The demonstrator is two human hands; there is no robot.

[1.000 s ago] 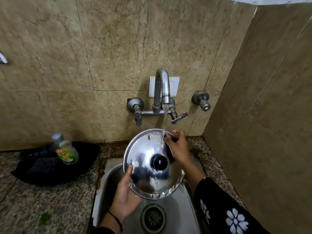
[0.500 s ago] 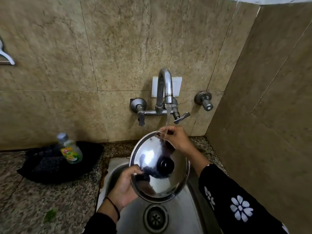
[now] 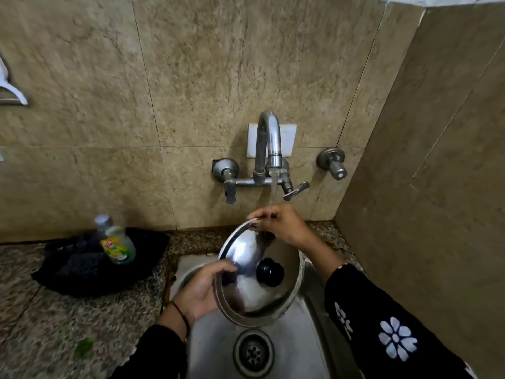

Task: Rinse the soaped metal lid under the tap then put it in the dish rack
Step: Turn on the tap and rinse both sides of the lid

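Note:
A round shiny metal lid [image 3: 247,255] with a black knob [image 3: 270,271] is tilted over the steel sink [image 3: 216,340]. My left hand [image 3: 202,291] grips its lower left rim from underneath, thumb on the top face. My right hand [image 3: 281,222] holds the upper rim, fingers curled over the edge. Water runs from the curved tap [image 3: 269,140] onto my right hand and the top edge of the lid. No dish rack is in view.
A dish-soap bottle [image 3: 117,243] stands on a black cloth [image 3: 90,269] on the granite counter [image 3: 54,324], left of the sink. Tap handles [image 3: 296,188] and a wall valve [image 3: 332,162] stick out from the tiled wall. A side wall closes the right.
The lid has tipped more upright and shifted slightly right. My right hand slid from the lid's face up to its top rim, under the stream. My left thumb moved onto the lid's face.

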